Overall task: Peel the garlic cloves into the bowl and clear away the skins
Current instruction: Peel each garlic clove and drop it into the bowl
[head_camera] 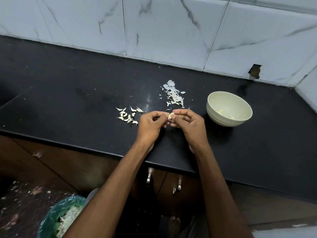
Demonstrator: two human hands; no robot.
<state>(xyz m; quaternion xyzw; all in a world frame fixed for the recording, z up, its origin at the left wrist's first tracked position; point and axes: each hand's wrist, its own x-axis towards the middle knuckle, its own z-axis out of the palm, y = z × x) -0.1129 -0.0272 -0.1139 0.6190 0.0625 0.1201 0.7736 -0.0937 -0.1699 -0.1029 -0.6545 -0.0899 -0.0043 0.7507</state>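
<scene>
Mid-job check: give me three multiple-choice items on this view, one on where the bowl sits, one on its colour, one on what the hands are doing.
1. The bowl stands where, relative to the hands?
A. to their right
B. to their left
C. on the floor

2. The bowl's colour?
A. red
B. cream
C. black

3. What do the left hand and right hand hold?
A. nothing
B. a knife
C. one garlic clove between them

Key: 1 A, it stands on the black counter right of both hands. 2 B, its wall is pale cream. 3 C, fingertips of both hands pinch the clove.
</scene>
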